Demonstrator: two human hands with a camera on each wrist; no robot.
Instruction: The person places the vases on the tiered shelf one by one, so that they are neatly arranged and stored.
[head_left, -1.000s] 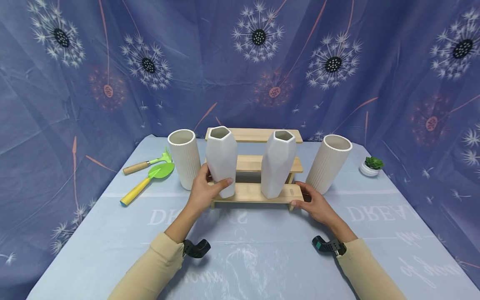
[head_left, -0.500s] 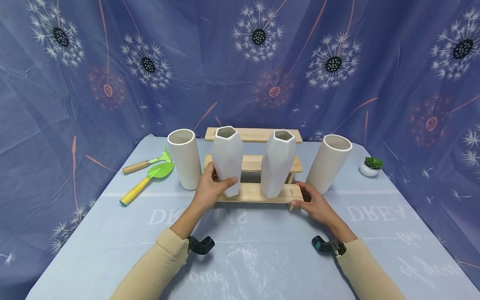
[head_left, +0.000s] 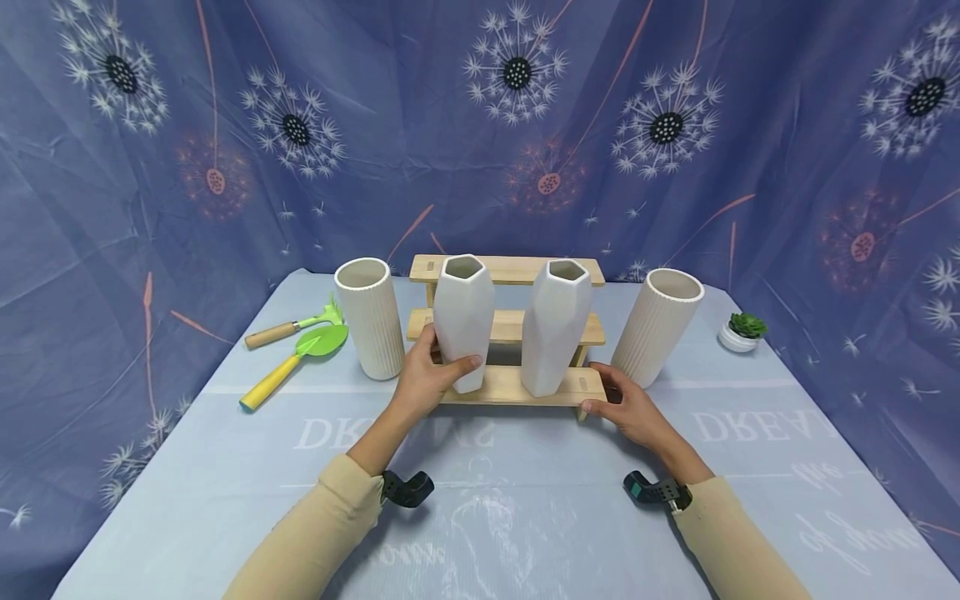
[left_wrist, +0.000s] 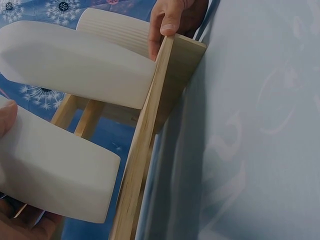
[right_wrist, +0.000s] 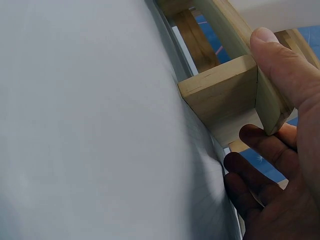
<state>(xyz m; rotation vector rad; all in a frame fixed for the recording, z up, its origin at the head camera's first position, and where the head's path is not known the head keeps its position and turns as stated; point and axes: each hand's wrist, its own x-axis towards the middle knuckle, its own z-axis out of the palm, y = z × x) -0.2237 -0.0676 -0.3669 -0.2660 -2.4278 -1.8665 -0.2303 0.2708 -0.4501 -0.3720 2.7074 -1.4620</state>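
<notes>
The left hand (head_left: 426, 382) wraps around the left faceted vase (head_left: 463, 321), holding its base just above the lowest board (head_left: 503, 387) of the wooden stand (head_left: 536, 269). The right hand (head_left: 628, 405) pinches that board's right end between thumb and fingers. Between the hands, the right faceted vase (head_left: 553, 333) stands on the same board, with a ribbed vase (head_left: 372, 325) beyond at left.
</notes>
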